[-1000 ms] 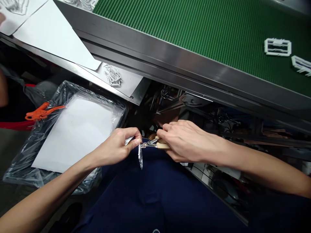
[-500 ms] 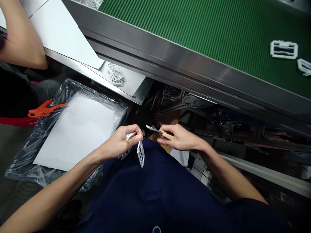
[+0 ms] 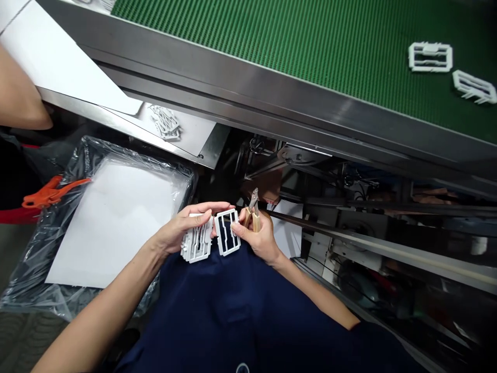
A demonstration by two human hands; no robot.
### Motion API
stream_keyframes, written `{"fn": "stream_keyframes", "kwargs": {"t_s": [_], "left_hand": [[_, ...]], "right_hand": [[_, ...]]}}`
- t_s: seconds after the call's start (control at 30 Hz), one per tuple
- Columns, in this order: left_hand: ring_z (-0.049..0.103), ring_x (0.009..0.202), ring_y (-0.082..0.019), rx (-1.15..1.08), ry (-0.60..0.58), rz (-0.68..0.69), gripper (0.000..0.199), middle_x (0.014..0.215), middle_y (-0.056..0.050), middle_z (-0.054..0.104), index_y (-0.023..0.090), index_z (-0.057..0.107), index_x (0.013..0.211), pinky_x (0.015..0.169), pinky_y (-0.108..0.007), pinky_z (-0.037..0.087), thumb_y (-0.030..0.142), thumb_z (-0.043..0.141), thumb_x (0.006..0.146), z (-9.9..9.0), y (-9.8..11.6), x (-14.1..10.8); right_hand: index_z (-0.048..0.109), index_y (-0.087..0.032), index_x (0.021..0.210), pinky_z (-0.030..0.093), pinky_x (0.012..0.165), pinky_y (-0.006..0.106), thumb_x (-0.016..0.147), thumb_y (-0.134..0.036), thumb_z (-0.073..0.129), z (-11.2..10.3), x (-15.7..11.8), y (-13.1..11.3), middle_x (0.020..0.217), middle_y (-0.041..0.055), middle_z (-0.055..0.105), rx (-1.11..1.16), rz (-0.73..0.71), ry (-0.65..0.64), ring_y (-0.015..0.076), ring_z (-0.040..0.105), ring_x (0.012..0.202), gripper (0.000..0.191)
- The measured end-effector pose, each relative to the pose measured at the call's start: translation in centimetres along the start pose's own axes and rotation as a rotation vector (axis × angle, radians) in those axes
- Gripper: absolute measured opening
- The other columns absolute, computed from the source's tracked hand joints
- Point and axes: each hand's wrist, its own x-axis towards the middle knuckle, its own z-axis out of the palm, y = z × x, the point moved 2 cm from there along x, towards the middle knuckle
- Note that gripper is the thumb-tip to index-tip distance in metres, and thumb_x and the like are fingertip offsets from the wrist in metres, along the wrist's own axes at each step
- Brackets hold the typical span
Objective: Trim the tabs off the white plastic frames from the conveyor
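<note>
My left hand is shut around a stack of white moulded plastic frames, which it holds just above my dark blue shirt. One more rectangular frame stands flat in front of the stack, and the fingers of my right hand press its right side. That hand also grips wood-handled flush cutters, their metal jaws pointing up and away from the plastic.
A green conveyor belt with a steel edge carries two white frames. Below it, white parts lie on a steel shelf. A plastic-lined tray holds white paper, with an orange clip beside it. A co-worker's arm enters at left.
My hands have moved apart from the cutting position. The frames now lie broad face up, and the cutters have turned upright in my right hand. The view has shifted slightly.
</note>
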Motion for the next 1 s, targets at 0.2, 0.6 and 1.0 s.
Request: {"fn": "stream_keyframes", "kwargs": {"t_s": [0.2, 0.6, 1.0], "left_hand": [[0.063, 0.069, -0.016, -0.264, -0.078, 0.102, 0.048, 0.095, -0.011, 0.069, 0.014, 0.063, 0.115, 0.064, -0.023, 0.053, 0.033, 0.074, 0.072, 0.3, -1.2, 0.0], [0.067, 0.071, -0.021, -0.252, -0.138, 0.148, 0.044, 0.103, -0.017, 0.069, 0.010, 0.068, 0.107, 0.062, -0.027, 0.056, 0.037, 0.073, 0.073, 0.1, -1.3, -0.7], [0.061, 0.061, -0.018, -0.141, -0.111, 0.099, 0.056, 0.085, -0.016, 0.070, 0.007, 0.068, 0.109, 0.054, -0.023, 0.051, 0.044, 0.076, 0.067, 0.0, -1.7, -0.9]], "right_hand": [[0.047, -0.019, 0.079, 0.046, 0.070, 0.026, 0.074, -0.044, 0.066, 1.6, 0.0, -0.7, 0.082, 0.0013, 0.057, -0.016, 0.065, -0.023, 0.0132, 0.055, 0.073, 0.032], [0.059, -0.017, 0.098, 0.038, 0.069, 0.028, 0.082, -0.034, 0.054, -4.1, 1.4, -7.4, 0.084, 0.0046, 0.062, -1.349, -0.420, -0.356, 0.0167, 0.054, 0.076, 0.024], [0.060, -0.018, 0.097, 0.031, 0.060, 0.025, 0.080, -0.031, 0.049, -3.5, 2.0, -8.6, 0.078, 0.0033, 0.060, -1.504, -0.361, -0.538, 0.0155, 0.054, 0.070, 0.024]]}}
